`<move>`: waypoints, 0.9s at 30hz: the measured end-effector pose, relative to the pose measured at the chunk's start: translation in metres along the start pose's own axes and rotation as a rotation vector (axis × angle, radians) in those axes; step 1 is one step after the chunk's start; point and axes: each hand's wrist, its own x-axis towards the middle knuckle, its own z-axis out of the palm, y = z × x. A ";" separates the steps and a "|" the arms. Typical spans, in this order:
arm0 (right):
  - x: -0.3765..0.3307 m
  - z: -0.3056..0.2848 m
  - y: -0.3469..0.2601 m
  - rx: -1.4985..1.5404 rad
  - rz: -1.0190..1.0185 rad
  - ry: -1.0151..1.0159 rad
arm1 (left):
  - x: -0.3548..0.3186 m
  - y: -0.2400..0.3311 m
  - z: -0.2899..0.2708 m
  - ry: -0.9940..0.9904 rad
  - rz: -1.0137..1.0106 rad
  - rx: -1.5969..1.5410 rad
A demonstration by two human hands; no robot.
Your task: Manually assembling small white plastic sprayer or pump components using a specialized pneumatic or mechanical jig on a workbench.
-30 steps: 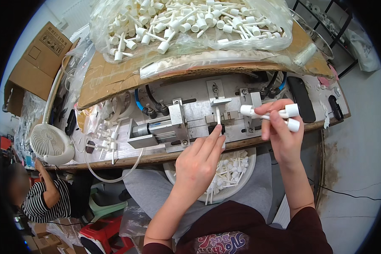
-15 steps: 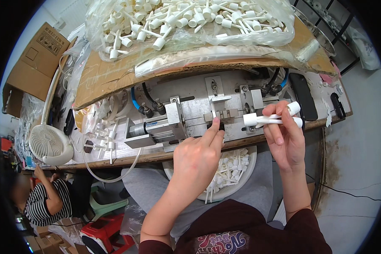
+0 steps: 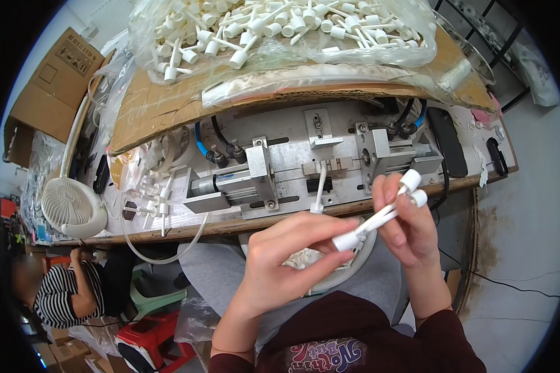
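Right hand [image 3: 410, 239]: fingers pinching white capped sticks [image 3: 379, 219], right of centre in the frame. Left hand [image 3: 280, 255]: thumb and forefinger straddle the bundle's lower-left cap; cannot tell if they press on it. Change: half a second back, left fingertip is on the lone white stick [image 3: 322, 186] at the metal block [image 3: 341, 165], mid-frame; now that stick rests there untouched, both hands being at the bundle. Bundle now lower, tilted. Beyond: pale basin [image 3: 366, 258] below, heap of similar pieces [image 3: 270, 29] at top.

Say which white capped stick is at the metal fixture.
The lone white plastic stick at the silver metal block; the right hand holds others, clear of it.
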 end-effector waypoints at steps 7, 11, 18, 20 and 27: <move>-0.001 0.003 0.000 -0.333 -0.263 0.312 | -0.007 -0.011 0.001 0.216 0.106 0.426; -0.002 0.007 0.008 -0.606 -0.368 0.270 | -0.004 -0.042 0.015 0.212 0.221 0.786; -0.004 0.008 0.007 -0.817 -0.404 0.274 | 0.015 -0.040 0.019 0.093 0.236 1.071; -0.003 0.003 0.010 -0.761 -0.488 0.243 | 0.017 -0.038 0.019 0.068 0.222 1.073; -0.006 -0.007 0.023 -1.045 -0.619 0.125 | 0.011 -0.039 0.014 0.080 0.164 1.023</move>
